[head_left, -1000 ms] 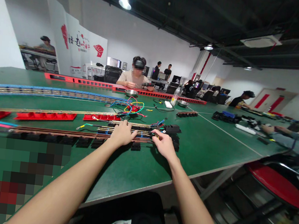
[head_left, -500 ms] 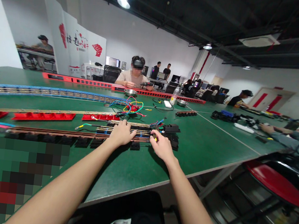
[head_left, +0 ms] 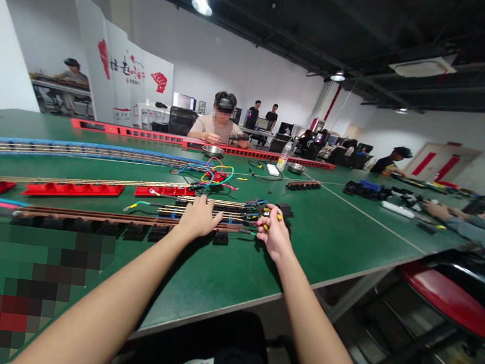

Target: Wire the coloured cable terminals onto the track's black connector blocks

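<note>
My left hand point(head_left: 197, 219) lies palm down across the black track assembly point(head_left: 169, 211), with fingers spread over its brass and brown rails. To its right, my right hand point(head_left: 275, 236) is closed around pliers point(head_left: 267, 213) with yellow and black handles. The pliers are beside the wired end of the track, near black end blocks point(head_left: 285, 210); their jaws are hard to make out. A green-and-yellow wire point(head_left: 137, 204) with a ring terminal sticks out left of my left hand.
Behind lie red track pieces point(head_left: 75, 188), a curved blue track point(head_left: 62, 150) and loose coloured wires point(head_left: 221, 174). Farther back are a metal bowl point(head_left: 213, 151), a bottle point(head_left: 284, 155) and a long red strip point(head_left: 143, 134). A co-worker point(head_left: 219, 124) sits opposite. A red stool point(head_left: 452, 302) stands right.
My right hand has moved a little to the right with the pliers, away from the rail ends, and turned so the handles show more. My left hand stays on the track.
</note>
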{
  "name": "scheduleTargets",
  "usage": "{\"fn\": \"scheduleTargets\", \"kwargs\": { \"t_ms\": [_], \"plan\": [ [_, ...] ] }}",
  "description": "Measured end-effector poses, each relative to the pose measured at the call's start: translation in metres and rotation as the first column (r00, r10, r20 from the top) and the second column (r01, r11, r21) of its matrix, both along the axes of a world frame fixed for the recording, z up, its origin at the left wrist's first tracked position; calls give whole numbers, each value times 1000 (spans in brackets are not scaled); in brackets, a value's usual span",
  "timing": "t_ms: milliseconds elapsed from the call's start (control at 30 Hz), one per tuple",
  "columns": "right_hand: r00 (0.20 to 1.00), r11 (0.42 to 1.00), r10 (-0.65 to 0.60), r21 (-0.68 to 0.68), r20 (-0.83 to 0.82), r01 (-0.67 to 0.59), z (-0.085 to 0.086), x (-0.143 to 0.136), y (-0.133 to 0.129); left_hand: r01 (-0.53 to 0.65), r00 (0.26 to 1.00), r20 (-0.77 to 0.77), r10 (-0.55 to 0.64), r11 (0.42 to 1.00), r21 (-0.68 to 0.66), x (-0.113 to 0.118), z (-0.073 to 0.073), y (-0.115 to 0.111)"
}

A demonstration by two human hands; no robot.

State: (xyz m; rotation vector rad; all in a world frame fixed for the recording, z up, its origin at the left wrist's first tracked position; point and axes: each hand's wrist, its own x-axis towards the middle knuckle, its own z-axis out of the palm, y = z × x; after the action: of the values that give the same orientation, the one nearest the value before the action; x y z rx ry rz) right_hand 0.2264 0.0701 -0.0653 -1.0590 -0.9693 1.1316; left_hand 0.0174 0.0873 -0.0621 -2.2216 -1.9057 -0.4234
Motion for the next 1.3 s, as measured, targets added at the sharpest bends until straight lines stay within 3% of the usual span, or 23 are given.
{"fn": "scheduleTargets", "kwargs": {
  "t_ms": [100,233,367,533,633,800,933,1100,1300],
  "plan": [
    [976,999,7,-51,-217,-19,5,1,-2,4,1000,11,-4,1000,-11,0,1,-1],
    [962,997,11,-71,-274,-32,7,1,-4,6,1000,16,-5,1000,-22,0,1,0],
    [1000,1000,-22,3,-10,22,2,-3,-6,-4,1000,3,4,1000,-30,-1,1,1],
    [940,986,-68,168,335,11,9,11,-36,2,1000,0,-2,999,-37,-1,1,1],
    [930,983,-18,179,366,-52,19,28,-72,3,1000,3,-3,1000,-28,-1,1,0],
    [921,982,166,28,352,-188,20,47,-110,-6,1000,4,7,999,-42,0,3,-1],
    [904,977,206,-29,376,-211,13,51,-109,-5,1000,-10,4,999,-48,0,4,-1],
    [906,985,168,-32,387,-169,5,50,-98,-4,1000,-19,3,999,-50,0,4,-2],
    [931,976,204,12,302,-218,-7,44,-86,2,1000,-23,-3,999,-48,1,4,-2]
  ]
}}
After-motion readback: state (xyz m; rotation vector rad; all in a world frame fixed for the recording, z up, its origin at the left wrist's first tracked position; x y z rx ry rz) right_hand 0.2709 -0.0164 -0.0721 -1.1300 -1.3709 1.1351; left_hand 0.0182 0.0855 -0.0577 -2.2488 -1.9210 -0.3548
